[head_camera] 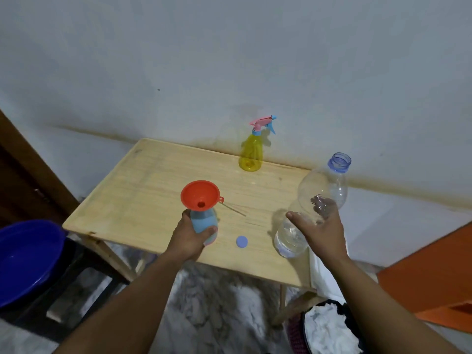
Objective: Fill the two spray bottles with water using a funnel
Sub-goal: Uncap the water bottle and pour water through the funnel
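Fingers (210,229) of my left hand (187,240) are curling round the blue spray bottle (204,223), gripping its body as it is standing near the front edge of the worktop (143,185). An orange funnel (200,194) is sitting in that bottle's neck, mouth facing up. My right hand (323,227) is wrapping its spread fingers round the clear water bottle (310,210), holding it tilted, uncapped neck pointing up and away, a little water pooling at its base. Between the two bottles, a blue cap (242,241) is lying flat on the wood. At the far edge, well apart from both hands, the yellow spray bottle (251,155) is standing upright with its pink-and-blue trigger head on.
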